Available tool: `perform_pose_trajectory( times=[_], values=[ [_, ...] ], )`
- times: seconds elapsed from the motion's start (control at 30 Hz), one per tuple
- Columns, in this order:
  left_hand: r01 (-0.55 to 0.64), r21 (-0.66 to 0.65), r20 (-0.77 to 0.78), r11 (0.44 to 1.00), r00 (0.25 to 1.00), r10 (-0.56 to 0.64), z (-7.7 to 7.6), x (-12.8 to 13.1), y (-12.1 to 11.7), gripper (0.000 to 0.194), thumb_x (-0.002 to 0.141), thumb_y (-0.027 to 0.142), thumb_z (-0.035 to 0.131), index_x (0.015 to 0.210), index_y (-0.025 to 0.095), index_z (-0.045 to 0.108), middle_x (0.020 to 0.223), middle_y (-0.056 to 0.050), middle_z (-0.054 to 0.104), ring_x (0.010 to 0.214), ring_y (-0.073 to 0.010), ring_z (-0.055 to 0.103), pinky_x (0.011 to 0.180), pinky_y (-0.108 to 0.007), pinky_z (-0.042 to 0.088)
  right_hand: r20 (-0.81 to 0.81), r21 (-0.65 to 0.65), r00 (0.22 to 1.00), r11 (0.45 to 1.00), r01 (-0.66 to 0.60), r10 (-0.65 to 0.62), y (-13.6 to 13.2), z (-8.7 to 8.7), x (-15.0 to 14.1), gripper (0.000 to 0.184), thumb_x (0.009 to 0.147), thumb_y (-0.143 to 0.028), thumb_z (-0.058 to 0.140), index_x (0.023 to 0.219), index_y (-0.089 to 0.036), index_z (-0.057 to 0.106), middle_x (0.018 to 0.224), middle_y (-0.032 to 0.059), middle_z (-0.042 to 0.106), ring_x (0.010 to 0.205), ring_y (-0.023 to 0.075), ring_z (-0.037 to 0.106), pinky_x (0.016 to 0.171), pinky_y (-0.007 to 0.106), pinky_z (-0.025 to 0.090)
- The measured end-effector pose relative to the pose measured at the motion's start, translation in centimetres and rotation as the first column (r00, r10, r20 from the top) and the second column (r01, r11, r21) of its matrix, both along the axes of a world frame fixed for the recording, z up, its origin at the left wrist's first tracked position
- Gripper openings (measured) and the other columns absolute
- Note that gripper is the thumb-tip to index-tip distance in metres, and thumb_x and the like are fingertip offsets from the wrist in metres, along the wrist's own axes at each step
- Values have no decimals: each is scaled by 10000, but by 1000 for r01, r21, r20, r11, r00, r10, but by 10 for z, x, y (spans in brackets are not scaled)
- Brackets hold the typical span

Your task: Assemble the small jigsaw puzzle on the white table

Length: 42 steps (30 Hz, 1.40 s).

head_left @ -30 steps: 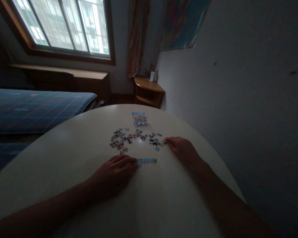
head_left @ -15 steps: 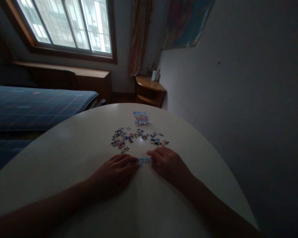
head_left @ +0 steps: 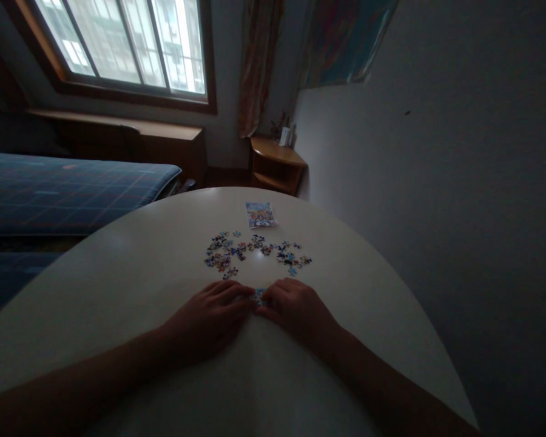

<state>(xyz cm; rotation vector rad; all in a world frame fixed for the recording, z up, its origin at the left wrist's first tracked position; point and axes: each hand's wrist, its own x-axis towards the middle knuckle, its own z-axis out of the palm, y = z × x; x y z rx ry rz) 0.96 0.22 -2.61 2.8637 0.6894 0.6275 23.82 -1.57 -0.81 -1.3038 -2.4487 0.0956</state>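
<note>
Between my two hands lies a short strip of joined jigsaw puzzle pieces [head_left: 259, 295], light blue, with both its ends covered by fingers. My left hand [head_left: 216, 312] rests on the table with its fingers pressed together at the strip's left end. From the other side, my right hand [head_left: 295, 306] is closed with thumb and fingertips on the strip's right part. Whether a loose piece is in the right fingers is hidden. Beyond the hands lie loose jigsaw pieces, in a left cluster [head_left: 218, 260], a middle group [head_left: 257, 243] and a right cluster [head_left: 291, 258].
A printed picture packet [head_left: 261, 215] lies behind the loose pieces on the round white table [head_left: 164, 267]. A wall [head_left: 414, 200] runs along the right. A plaid mattress [head_left: 73, 194] and a wooden corner shelf [head_left: 277, 152] stand beyond the table.
My right hand has moved left and nearer from the right cluster of loose pieces to the joined strip. My left hand has stayed at the strip's left end.
</note>
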Motion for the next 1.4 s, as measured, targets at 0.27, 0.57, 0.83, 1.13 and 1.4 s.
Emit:
perform_pose_trajectory(
  times=[0.27, 0.57, 0.83, 1.13, 1.4],
  values=[
    [9, 26, 6, 1000, 1000, -10, 3, 0, 0, 284, 935, 138, 458, 1190, 186, 573, 1239, -103, 632, 1112, -248, 586, 945, -454, 524, -9, -86, 998, 994, 62, -63, -6, 10, 9, 213, 776, -352, 777, 943, -230, 729, 976, 53, 697, 956, 241, 619, 863, 399, 459],
    [8, -6, -6, 1000, 1000, -8, 3, 0, -1, 294, 933, 144, 471, 1204, 191, 574, 1255, -101, 620, 1131, -252, 576, 955, -463, 518, -56, -194, 992, 976, 100, -113, -2, 11, 7, 125, 761, -220, 741, 883, -208, 715, 948, 44, 683, 973, 223, 618, 871, 374, 436],
    [-1, 23, 1, 1000, 1000, 1, 1, 0, 0, 293, 938, 138, 470, 1205, 184, 581, 1248, -106, 627, 1119, -248, 581, 952, -454, 522, -39, -153, 988, 978, 142, -149, 0, 7, 10, 104, 783, -231, 730, 883, -210, 712, 927, 40, 687, 942, 220, 627, 833, 366, 425],
    [10, 0, 3, 1000, 1000, -10, 2, -1, -1, 291, 934, 140, 469, 1197, 189, 583, 1253, -104, 620, 1127, -244, 577, 962, -458, 517, -17, -178, 989, 974, 143, -149, 1, 11, 13, 98, 786, -252, 736, 872, -210, 717, 905, 35, 696, 934, 222, 635, 833, 370, 412],
    [2, -10, 10, 1000, 1000, -2, 1, -1, -2, 287, 936, 148, 485, 1198, 190, 592, 1256, -103, 621, 1127, -243, 578, 965, -457, 511, -22, -240, 989, 962, 134, -143, -2, 16, 19, 164, 779, -304, 753, 918, -222, 723, 947, 36, 711, 960, 234, 638, 835, 379, 397]
  ],
)
